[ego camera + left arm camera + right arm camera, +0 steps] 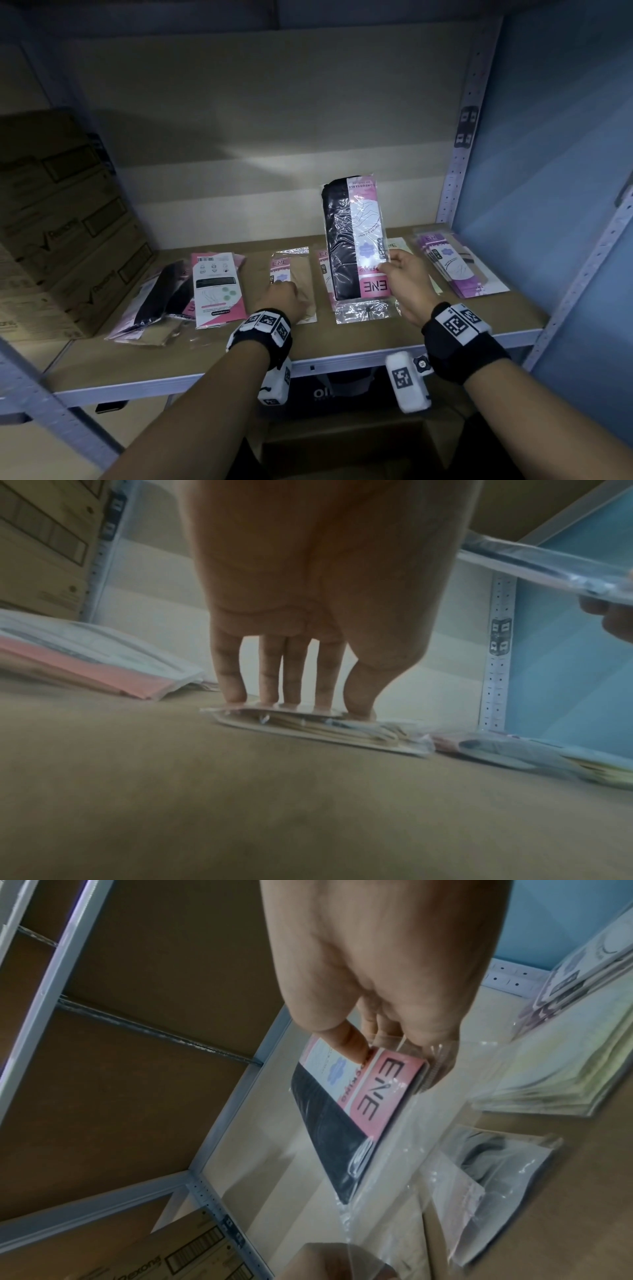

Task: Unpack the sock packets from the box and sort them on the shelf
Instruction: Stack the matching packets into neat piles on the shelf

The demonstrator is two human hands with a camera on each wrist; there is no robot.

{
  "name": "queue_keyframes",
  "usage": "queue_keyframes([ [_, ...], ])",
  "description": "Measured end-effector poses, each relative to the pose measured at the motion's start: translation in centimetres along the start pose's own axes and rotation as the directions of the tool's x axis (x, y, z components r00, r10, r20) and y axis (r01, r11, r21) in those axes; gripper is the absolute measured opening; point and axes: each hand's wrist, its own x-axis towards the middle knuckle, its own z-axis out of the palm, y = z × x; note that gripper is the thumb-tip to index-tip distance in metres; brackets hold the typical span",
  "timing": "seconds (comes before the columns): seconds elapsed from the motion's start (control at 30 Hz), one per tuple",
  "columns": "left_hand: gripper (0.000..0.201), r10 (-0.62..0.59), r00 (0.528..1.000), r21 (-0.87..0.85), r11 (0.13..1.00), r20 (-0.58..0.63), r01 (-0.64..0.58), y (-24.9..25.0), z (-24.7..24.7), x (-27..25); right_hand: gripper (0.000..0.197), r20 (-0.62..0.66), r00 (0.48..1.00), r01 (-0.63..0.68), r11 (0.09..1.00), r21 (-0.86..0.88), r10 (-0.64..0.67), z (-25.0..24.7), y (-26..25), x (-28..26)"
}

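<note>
Held up at centre right of the head view: a black sock packet, pinched at its pink header-card end by the right hand, thumb on the printed face and fingers behind, the rest of the sleeve standing nearly upright above the shelf. Seen from the right wrist, the same grasp: thumb across the card beside the "ENE" lettering, clear film flapping loose past the card's edge. Lower centre of the head view: left hand with straight fingers pressing down on a beige sock packet lying flat on the shelf, nothing curled round it. Further piles spread along the shelf: a pink-and-black heap at lower left, a purple stack at right, a cardboard carton at far left. Probably very light and flat; stiff only where the card insert runs, limp and floppy elsewhere. Glossy film, likely slippery under a light pinch and prone to sliding off a stack. Best taken at the carded end or across the card's width, not by the empty film flap at the bottom, which would likely fold and let the packet swing. Little danger of breakage; creasing or a skewed pile the likelier faults.
</note>
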Motion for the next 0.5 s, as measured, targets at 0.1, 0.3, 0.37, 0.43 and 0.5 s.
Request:
queue_keyframes([
  [0.1, 0.033, -0.011, 1.000, -0.006, 1.000, 0.006, 0.011, 0.0, -0.1, 0.1, 0.034, 0.002, 1.000, 0.009, 1.000, -0.016, -0.009, 0.0, 0.2, 0.0],
  [0.3, 0.027, -0.004, 0.987, -0.572, 0.815, -0.162, -0.091, 1.1, -1.9, -0.3, 0.029, 0.008, 1.000, 0.026, 0.999, -0.028, -0.026, 0.2, 0.3, -0.2],
  [0.37, 0.028, -0.011, 0.993, -0.833, 0.546, -0.119, -0.093, 2.5, -3.2, -1.3, 0.030, 0.003, 1.000, 0.031, 0.999, -0.027, -0.031, 0.5, 0.3, -0.3],
  [0.43, 0.028, 0.047, 0.998, -0.962, 0.272, 0.030, 0.017, 3.6, -4.2, -2.2, 0.026, -0.002, 0.999, 0.033, 0.999, -0.023, -0.033, 0.7, 0.4, -0.4],
  [0.5, 0.023, 0.086, 0.994, -0.991, 0.123, 0.065, 0.054, 4.4, -4.8, -2.8, 0.021, -0.005, 0.999, 0.041, 0.999, -0.006, -0.041, 1.0, 0.4, -0.5],
])
